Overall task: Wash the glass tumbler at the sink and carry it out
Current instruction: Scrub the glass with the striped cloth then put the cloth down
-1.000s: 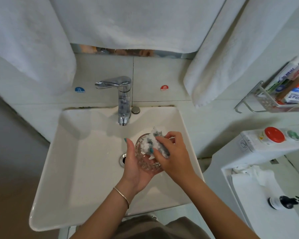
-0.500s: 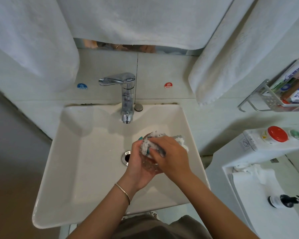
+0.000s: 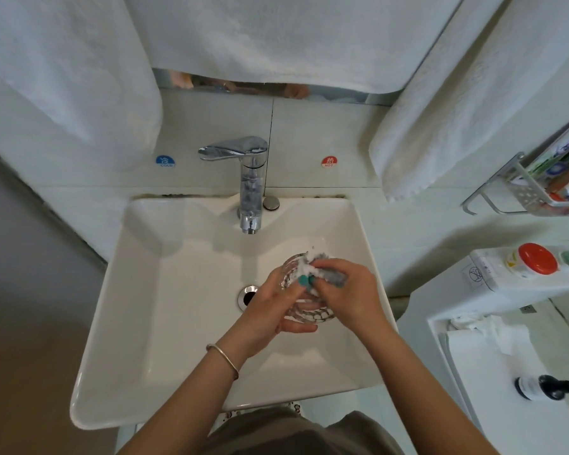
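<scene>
Though half-hidden by hands, soapy tumbler (image 3: 312,311)

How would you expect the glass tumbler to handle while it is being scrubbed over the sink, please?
The glass tumbler is probably slippery: foam from the soapy sponge covers its rim. Being rigid patterned glass held above the hard sink, it would likely chip if dropped. The left hand cupping it seems wise.

A thin silver bangle (image 3: 223,358) is worn on the left wrist; the nails (image 3: 303,281) are painted teal. Both forearms are bare — a brownish-grey garment (image 3: 296,433) is seen below.
</scene>
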### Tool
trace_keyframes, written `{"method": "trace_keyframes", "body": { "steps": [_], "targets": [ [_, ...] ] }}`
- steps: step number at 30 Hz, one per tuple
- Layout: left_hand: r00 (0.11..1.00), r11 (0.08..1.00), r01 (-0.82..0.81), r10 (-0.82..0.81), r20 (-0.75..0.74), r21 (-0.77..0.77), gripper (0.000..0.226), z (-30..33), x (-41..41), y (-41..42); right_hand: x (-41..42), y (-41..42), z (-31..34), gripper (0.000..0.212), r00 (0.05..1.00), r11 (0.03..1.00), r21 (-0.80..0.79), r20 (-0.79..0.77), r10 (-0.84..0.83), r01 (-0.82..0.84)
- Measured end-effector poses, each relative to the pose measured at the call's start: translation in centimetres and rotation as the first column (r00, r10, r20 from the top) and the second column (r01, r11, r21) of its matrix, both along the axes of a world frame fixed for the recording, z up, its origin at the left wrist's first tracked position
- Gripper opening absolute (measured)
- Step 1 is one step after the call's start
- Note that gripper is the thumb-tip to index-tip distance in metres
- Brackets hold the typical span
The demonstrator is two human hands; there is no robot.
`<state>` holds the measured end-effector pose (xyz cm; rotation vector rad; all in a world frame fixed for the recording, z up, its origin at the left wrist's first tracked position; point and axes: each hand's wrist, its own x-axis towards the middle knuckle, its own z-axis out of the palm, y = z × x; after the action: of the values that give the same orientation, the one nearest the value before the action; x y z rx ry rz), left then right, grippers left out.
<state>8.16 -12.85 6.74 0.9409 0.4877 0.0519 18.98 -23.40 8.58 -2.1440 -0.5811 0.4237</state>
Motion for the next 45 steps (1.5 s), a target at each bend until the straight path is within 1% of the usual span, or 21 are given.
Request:
{"method": "trace_keyframes", "body": {
  "steps": [3,5,8,12,14,16,18,19,21,22,24,26,28,30,33,35,38,39,41,43,45],
  "targets": [
    [0.996,0.959,0.082,-0.09,0.016,0.272,0.084,0.1,-0.6,0.2,1.0,-0.7,0.7,0.025,0.994,0.998,0.02,-0.088,0.063,-0.061],
    [0.988,0.869,0.132,-0.154,0.006,0.478,0.108,-0.2,-0.8,0.4,1.5,-0.9,1.2,0.026,0.989,0.993,-0.002,-0.089,0.115,-0.116],
    [0.985,0.717,0.153,-0.164,-0.049,0.68,0.114,0.2,-0.9,0.9,2.0,-0.9,2.0,0.028,0.974,0.975,-0.078,-0.106,0.199,-0.207],
    [0.981,0.557,0.163,-0.177,-0.075,0.815,0.121,0.8,-0.9,1.1,1.9,-0.4,3.0,0.03,0.948,0.942,-0.129,-0.122,0.295,-0.31],
    [0.986,0.52,0.144,-0.15,-0.076,0.842,0.12,0.9,-1.0,1.0,1.8,-0.1,3.1,0.028,0.948,0.938,-0.137,-0.077,0.31,-0.318],
    [0.993,0.528,0.099,-0.106,-0.051,0.843,0.118,0.9,-1.1,1.0,1.5,0.1,2.8,0.027,0.953,0.946,-0.118,-0.003,0.304,-0.302],
    [0.999,0.535,0.028,-0.049,-0.002,0.844,0.117,0.9,-1.3,0.8,1.2,0.1,2.3,0.026,0.93,0.943,-0.112,0.164,0.328,-0.313],
    [1.0,0.537,-0.004,-0.018,0.016,0.844,0.116,0.9,-1.3,0.7,1.0,0.1,2.2,0.025,0.897,0.938,-0.132,0.277,0.344,-0.32],
    [0.999,0.545,-0.048,0.029,0.038,0.837,0.115,1.0,-1.3,0.4,0.4,0.4,2.1,0.022,0.788,0.931,-0.199,0.495,0.366,-0.307],
    [0.998,0.551,-0.062,0.041,0.048,0.832,0.114,0.9,-1.2,0.3,0.0,0.6,2.1,0.024,0.74,0.924,-0.227,0.554,0.382,-0.307],
    [0.997,0.56,-0.08,0.058,0.058,0.824,0.11,0.8,-1.3,0.5,-0.3,1.0,2.3,0.032,0.664,0.88,-0.307,0.578,0.475,-0.362],
    [0.996,0.557,-0.089,0.071,0.059,0.826,0.107,0.6,-1.5,0.9,-0.2,0.9,2.2,0.037,0.584,0.79,-0.412,0.533,0.613,-0.454],
    [0.997,0.536,-0.075,0.06,0.051,0.841,0.108,0.5,-1.9,1.0,0.6,0.2,2.2,0.04,0.546,0.738,-0.472,0.496,0.675,-0.482],
    [0.999,0.516,-0.041,0.035,0.027,0.856,0.111,0.6,-2.2,0.6,1.3,-0.3,2.3,0.037,0.591,0.782,-0.467,0.517,0.62,-0.412],
    [1.0,0.511,-0.016,0.01,0.013,0.86,0.112,0.7,-1.9,0.3,0.3,0.2,2.1,0.027,0.685,0.879,-0.384,0.56,0.465,-0.283],
    [1.0,0.532,-0.018,0.0,0.022,0.847,0.109,0.9,-1.7,0.6,-1.2,0.8,1.7,0.028,0.672,0.877,-0.368,0.567,0.476,-0.31],
    [0.999,0.529,-0.034,0.032,0.02,0.848,0.107,0.8,-2.0,1.5,-1.5,0.3,1.8,0.032,0.606,0.797,-0.416,0.518,0.603,-0.438],
    [0.999,0.509,-0.033,0.035,0.018,0.86,0.108,0.8,-2.2,1.7,-0.9,0.0,1.9,0.034,0.597,0.781,-0.441,0.505,0.624,-0.443],
    [1.0,0.483,-0.015,0.028,0.002,0.875,0.111,0.7,-2.4,1.4,0.2,-0.4,2.0,0.032,0.6,0.794,-0.483,0.529,0.6,-0.368],
    [1.0,0.493,0.003,0.005,-0.006,0.87,0.111,0.8,-2.2,0.8,0.1,0.0,2.0,0.027,0.682,0.855,-0.447,0.541,0.492,-0.262],
    [1.0,0.516,0.005,-0.02,0.006,0.856,0.109,1.0,-1.8,0.4,-1.2,0.9,1.9,0.026,0.75,0.906,-0.349,0.525,0.402,-0.241]
  ]
}}
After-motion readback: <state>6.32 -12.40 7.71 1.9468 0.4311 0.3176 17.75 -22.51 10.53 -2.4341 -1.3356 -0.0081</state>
